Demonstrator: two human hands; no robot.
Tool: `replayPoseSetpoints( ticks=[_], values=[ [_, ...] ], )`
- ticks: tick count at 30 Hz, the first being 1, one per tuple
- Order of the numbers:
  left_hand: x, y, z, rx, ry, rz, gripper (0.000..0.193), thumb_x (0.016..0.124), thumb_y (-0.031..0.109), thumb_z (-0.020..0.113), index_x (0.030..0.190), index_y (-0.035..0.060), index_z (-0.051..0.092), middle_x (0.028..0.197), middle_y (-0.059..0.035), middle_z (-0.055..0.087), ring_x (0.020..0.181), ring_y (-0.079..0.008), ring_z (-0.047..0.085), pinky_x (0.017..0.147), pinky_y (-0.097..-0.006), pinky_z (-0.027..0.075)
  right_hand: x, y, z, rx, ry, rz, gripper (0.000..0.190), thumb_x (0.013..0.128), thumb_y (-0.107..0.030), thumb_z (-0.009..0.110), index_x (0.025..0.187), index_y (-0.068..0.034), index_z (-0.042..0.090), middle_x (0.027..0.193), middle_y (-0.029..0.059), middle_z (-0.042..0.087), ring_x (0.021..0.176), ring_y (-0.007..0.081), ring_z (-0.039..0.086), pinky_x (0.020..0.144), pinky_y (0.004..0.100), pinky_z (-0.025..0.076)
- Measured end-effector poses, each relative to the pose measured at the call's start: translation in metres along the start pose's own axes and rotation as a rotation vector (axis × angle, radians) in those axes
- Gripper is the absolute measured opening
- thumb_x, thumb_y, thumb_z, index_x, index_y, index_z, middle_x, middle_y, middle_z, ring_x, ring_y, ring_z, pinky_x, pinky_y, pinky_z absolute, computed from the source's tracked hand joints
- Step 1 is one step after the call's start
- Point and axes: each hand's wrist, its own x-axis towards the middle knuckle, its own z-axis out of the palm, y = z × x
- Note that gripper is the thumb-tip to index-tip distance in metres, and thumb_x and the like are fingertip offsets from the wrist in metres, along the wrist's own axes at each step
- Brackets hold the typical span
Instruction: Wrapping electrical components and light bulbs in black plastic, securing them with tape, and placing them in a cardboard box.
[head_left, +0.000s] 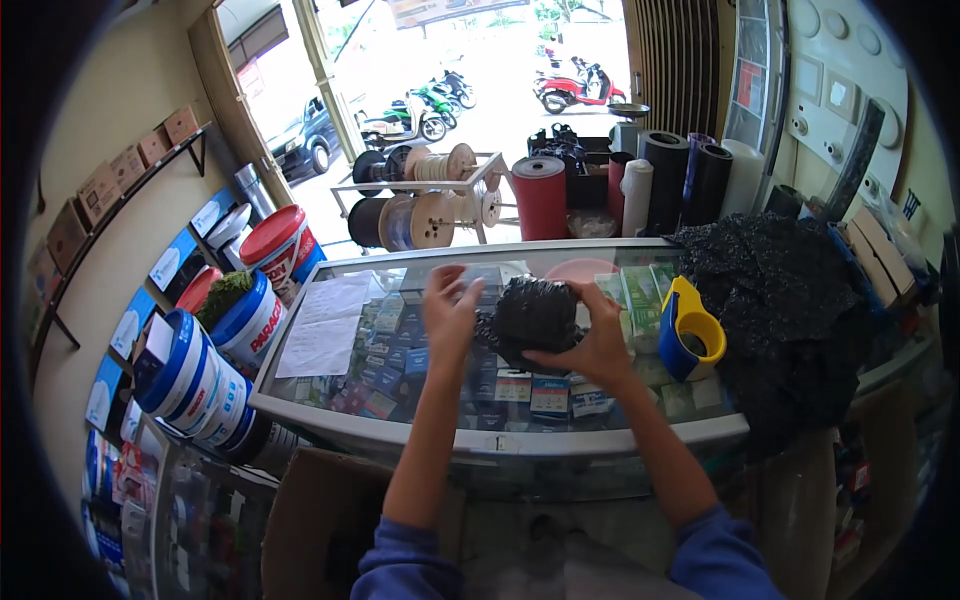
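A block-shaped package wrapped in black plastic (535, 319) is over the middle of a glass display counter (570, 441). My right hand (596, 337) grips its right side, with the thumb low and the fingers at the top corner. My left hand (450, 307) is raised just left of the package, fingers apart and slightly blurred, holding nothing. Crumpled black plastic shows at the package's left edge. To the right stands a yellow and blue tape dispenser (691, 330). A large heap of black bubble wrap (772, 300) covers the counter's right end.
A sheet of paper with handwriting (324, 326) lies at the counter's left. Paint buckets (196, 375) stand left of the counter. Beyond it are a rack of cable spools (424, 221), a red roll (540, 199) and black rolls (664, 180). Small boxes show under the glass.
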Motion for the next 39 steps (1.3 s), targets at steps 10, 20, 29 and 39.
replayPoseSetpoints(
  ticks=[10,20,29,39],
  values=[
    [-0.138,0.015,-0.020,-0.055,0.181,-0.097,0.046,0.095,0.021,0.052,0.134,-0.0008,0.042,0.115,-0.0126,0.057,0.102,-0.0128,0.053,0.083,-0.0255,0.044,-0.087,-0.087,0.088,-0.340,0.247,0.013,0.037,0.079,-0.025,0.062,0.115,-0.022,0.057,0.102,-0.0073,0.054,0.104,0.0086,0.050,0.081,0.0406,0.026],
    [-0.120,-0.010,-0.041,-0.062,0.260,-0.176,0.035,0.096,0.019,0.049,0.126,0.0013,0.054,0.108,-0.0052,0.062,0.083,-0.0065,0.052,0.073,-0.0222,0.044,-0.090,-0.094,0.081,-0.403,-0.040,-0.102,0.045,0.081,-0.017,0.061,0.125,-0.014,0.051,0.113,-0.0006,0.052,0.108,0.0150,0.050,0.083,0.0432,0.029],
    [-0.109,-0.025,-0.053,-0.149,0.162,-0.197,0.034,0.090,0.011,0.056,0.123,0.0004,0.056,0.110,-0.0077,0.063,0.094,-0.0091,0.055,0.082,-0.0230,0.044,-0.064,-0.062,0.012,0.056,-0.135,-0.092,0.042,0.076,-0.006,0.061,0.118,-0.007,0.058,0.127,0.0101,0.051,0.115,0.0232,0.049,0.094,0.0366,0.035],
    [-0.052,-0.035,-0.065,-0.218,-0.127,-0.161,0.035,0.081,0.000,0.056,0.116,-0.0008,0.061,0.113,-0.0111,0.063,0.095,-0.0097,0.059,0.079,-0.0196,0.048,-0.015,0.000,-0.045,-0.169,-0.126,-0.054,0.045,0.081,-0.008,0.060,0.125,-0.015,0.055,0.135,0.0053,0.047,0.124,0.0226,0.042,0.100,0.0386,0.028]
  ],
)
